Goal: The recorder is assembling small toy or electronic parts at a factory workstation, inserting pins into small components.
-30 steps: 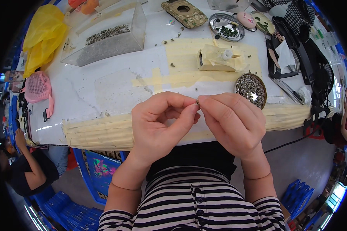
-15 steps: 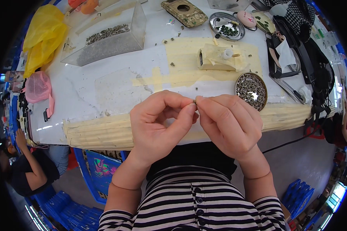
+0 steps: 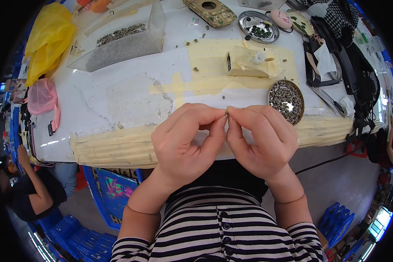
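Observation:
My left hand [image 3: 185, 142] and my right hand [image 3: 264, 142] meet at their fingertips above the table's near edge. Between the pinched thumbs and forefingers is a tiny dark, brownish part [image 3: 226, 112], mostly covered by the fingertips; its exact kind is too small to tell. Just beyond my right hand stands a round dish [image 3: 302, 107] filled with many small grey-brown parts [image 3: 286, 98]. Farther back, a small tape-covered block [image 3: 244, 67] holds a little white cup [image 3: 260, 57] on its top.
A clear bin [image 3: 118, 54] with similar small parts stands at the back left. A camouflage-patterned toy tank hull [image 3: 218, 15] and a metal plate with dark green pieces [image 3: 258, 32] lie far back. Tweezers [image 3: 329, 102] and black straps are at right. Another person [image 3: 39, 192] sits at left.
Both hands have shifted slightly right and stay pinched together at the fingertips. The left fingers have straightened somewhat, and the tiny part remains between the hands.

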Available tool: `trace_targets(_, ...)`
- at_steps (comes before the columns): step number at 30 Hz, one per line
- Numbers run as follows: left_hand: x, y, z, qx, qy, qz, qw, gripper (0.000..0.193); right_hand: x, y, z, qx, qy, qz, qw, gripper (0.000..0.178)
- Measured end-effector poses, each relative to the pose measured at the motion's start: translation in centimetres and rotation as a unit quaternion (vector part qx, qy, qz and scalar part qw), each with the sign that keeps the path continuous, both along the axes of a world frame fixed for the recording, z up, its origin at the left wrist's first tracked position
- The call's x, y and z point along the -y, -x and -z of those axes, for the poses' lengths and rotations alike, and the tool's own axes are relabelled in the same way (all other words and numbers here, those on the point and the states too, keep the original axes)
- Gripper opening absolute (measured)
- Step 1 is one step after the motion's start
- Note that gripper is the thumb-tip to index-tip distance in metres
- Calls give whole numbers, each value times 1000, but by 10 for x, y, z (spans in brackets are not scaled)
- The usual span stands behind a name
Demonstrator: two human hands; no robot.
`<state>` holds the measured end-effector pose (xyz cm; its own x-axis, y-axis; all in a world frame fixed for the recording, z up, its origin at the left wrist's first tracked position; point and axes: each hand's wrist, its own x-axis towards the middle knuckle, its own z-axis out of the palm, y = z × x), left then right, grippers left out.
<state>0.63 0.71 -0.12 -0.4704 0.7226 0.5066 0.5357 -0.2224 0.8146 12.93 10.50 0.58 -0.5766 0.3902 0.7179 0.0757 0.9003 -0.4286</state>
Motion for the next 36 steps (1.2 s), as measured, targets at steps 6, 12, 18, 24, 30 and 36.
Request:
trace_targets(6, 1, -2, 3, 95, 27, 16, 995, 9, -6, -4, -2, 23, -52, -8, 998, 25)
trace_targets(12, 7, 4, -5, 299, 64, 98, 947, 2, -6, -6, 1, 37, -148, -2, 988, 33)
trace_targets(18, 7, 5, -7, 324, 61, 111, 938, 3, -5, -1, -1, 27, -112, -12, 993, 28)
trace_targets(24, 7, 7, -10, 378, 64, 146, 912, 6, -8, -2, -4, -9, 105, -85, 991, 30)
trace_targets(30, 8, 8, -9, 378, 86, 169, 906, 9, -17, -5, -8, 7, 180, -148, 973, 31)
trace_targets(36, 8, 9, -10, 409, 88, 198, 887, 8, -25, -8, -15, 22, 217, -172, 961, 25)
